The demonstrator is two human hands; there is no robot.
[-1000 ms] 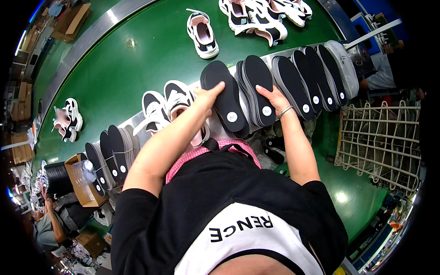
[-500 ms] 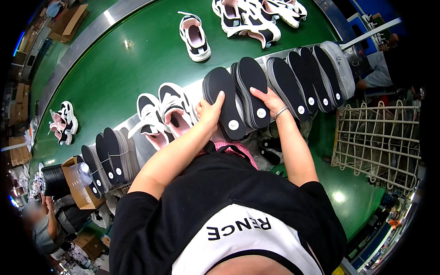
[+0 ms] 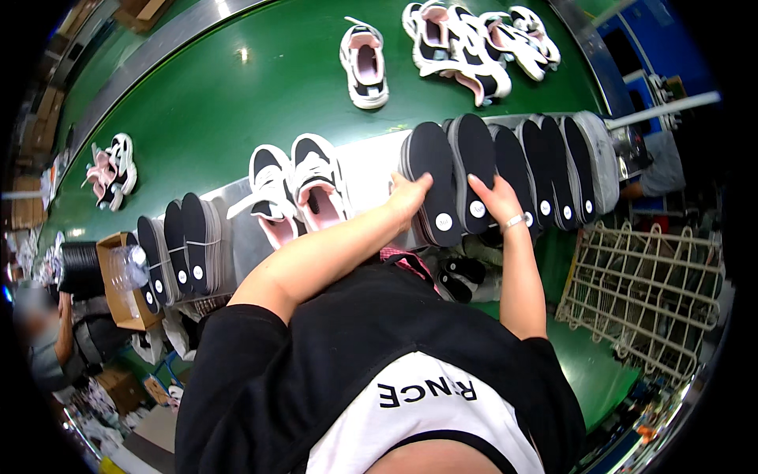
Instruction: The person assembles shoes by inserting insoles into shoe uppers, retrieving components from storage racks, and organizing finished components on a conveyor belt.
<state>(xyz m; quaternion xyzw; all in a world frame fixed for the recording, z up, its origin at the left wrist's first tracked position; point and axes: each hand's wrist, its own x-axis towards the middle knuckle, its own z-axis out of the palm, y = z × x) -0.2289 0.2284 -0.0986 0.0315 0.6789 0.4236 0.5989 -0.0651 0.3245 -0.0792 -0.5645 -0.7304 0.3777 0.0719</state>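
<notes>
My left hand (image 3: 410, 197) grips a stack of black insoles (image 3: 433, 178) from its left side, the thumb lying over the top one and the fingers along the edge. Just right of it is a second insole stack (image 3: 474, 162). My right hand (image 3: 499, 201) clasps that one from its right side, thumb on top; its other fingers are partly hidden. Both stacks stand tilted on a metal ledge (image 3: 367, 170), with round white labels at their near ends. Left of my hands, a pair of white and black shoes (image 3: 320, 186) with pink lining sits on the same ledge.
More insole stacks (image 3: 545, 174) line the ledge at right; tied bundles (image 3: 193, 245) stand at left beside a cardboard box (image 3: 126, 280). Several shoes (image 3: 466, 47) lie on the green conveyor surface (image 3: 213, 118). A wire rack (image 3: 639, 288) is at right. Another person (image 3: 51, 340) is at far left.
Both hands have slid the two insole stacks rightward, close against the row there. The gap between them and the pair of shoes has widened. The whole view has shifted somewhat.
</notes>
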